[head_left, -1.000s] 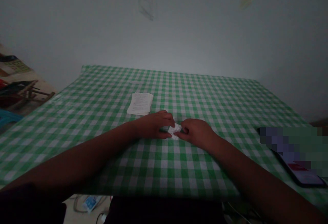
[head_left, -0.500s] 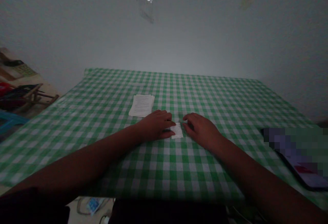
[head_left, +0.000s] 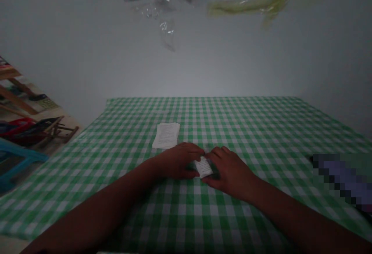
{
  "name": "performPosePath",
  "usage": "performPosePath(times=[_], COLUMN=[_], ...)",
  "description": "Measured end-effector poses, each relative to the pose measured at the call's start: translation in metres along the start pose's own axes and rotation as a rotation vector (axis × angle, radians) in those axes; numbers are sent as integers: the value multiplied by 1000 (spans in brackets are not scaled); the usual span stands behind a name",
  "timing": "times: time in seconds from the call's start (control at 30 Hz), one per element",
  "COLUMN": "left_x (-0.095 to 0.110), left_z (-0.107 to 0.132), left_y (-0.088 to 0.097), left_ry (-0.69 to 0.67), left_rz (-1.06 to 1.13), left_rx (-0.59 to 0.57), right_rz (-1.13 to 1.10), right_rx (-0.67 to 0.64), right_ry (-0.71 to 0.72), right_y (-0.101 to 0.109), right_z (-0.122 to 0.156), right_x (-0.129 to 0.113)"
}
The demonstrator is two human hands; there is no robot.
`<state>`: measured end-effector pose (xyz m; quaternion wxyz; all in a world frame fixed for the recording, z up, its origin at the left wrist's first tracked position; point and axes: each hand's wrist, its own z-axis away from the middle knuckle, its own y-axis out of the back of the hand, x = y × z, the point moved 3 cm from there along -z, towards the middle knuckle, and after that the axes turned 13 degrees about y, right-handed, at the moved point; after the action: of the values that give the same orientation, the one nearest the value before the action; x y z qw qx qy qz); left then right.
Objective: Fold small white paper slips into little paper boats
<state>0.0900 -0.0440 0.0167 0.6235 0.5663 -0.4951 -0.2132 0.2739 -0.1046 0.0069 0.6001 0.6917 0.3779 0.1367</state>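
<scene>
A small folded piece of printed paper (head_left: 205, 167) lies between my hands, tilted slightly, low over the tablecloth. My left hand (head_left: 183, 162) grips it from the left, with the thumb at its lower corner and the fingers at its upper edge. From the right, my right hand (head_left: 231, 172) closes on the same paper, thumb below and fingertips above. The fingertips of both hands meet at the far edge. Beyond my left hand rests a stack of printed sheets (head_left: 166, 135), its edges a little uneven.
A green and white checked tablecloth (head_left: 247, 126) covers the table up to the wall. A phone-like dark device (head_left: 345, 184), partly blurred out, lies at the right edge. At the left stand a blue stool (head_left: 20, 157) and wooden furniture. Tape and paper hang on the wall.
My right hand has moved in to the paper and now holds it together with my left. The paper has turned slightly. The camera view has tipped upward, showing more wall.
</scene>
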Motion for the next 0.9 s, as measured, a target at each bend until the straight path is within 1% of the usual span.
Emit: performPosePath(times=[0.07,0.17,0.33,0.43,0.5,0.63,0.8,0.9], left_x=[0,2,9,12,14,14,13,13], left_z=[-2,-5,-8,-10,-10,-7,-4,-4], left_y=[-1,-2,-5,-7,-8,-7,-3,-3], left_ry=[-13,-30,-62,-45,-29,-2,-4,-11], left_rz=[-6,-42,-263,-375,-408,-385,-247,-214], left_rx=[-24,-30,15,26,25,5,5,-17], right_rz=[8,14,2,-17,-18,-26,-51,-48], right_rx=[11,5,10,10,4,-10,-35,-23], right_ry=[-5,-11,-11,1,7,15,33,46], right_y=[0,2,6,5,4,5,5,3], right_z=[0,1,0,0,0,1,0,1], right_x=[-1,0,0,0,0,1,3,5])
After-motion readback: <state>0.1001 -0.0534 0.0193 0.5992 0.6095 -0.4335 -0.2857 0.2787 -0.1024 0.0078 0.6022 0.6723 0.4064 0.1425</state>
